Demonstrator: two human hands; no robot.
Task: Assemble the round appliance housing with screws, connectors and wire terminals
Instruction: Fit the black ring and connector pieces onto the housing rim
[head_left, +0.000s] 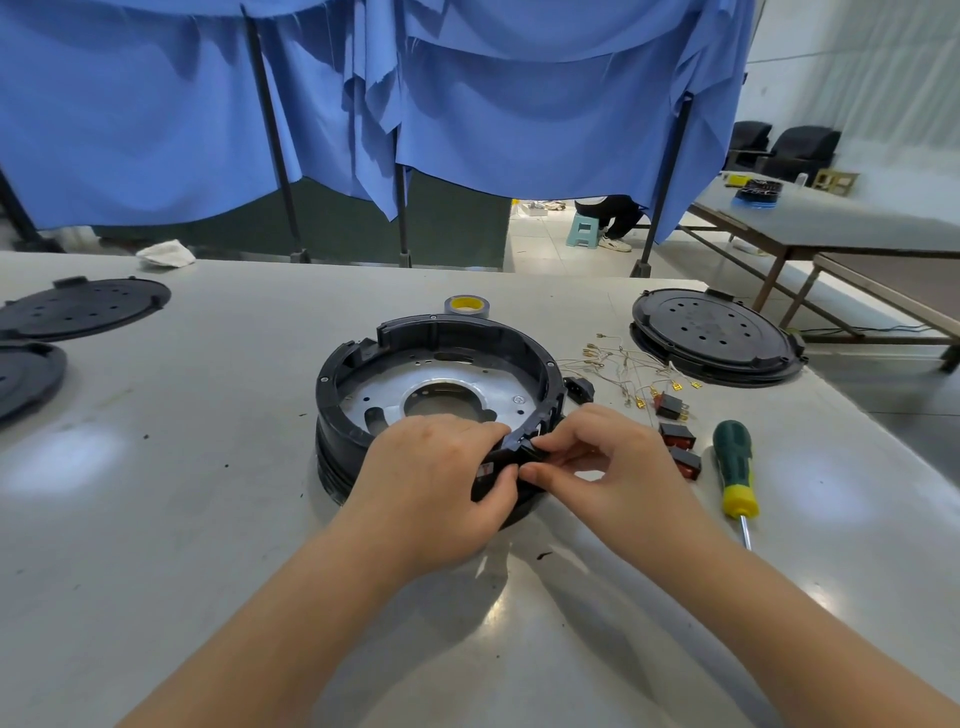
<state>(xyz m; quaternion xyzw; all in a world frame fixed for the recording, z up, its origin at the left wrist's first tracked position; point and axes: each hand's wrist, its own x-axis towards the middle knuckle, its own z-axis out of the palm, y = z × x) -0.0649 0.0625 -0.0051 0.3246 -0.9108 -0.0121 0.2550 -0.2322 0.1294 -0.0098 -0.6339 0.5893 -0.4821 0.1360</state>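
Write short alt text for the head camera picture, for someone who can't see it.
Two bare hands, left hand and right hand, press a small black part into the near rim of a round black housing on a grey table. To the right lie loose wires, three switches and a green screwdriver.

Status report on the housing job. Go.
Left hand and right hand both pinching a small black part at the housing near rim. Screwdriver idle on table. Nothing blocking.
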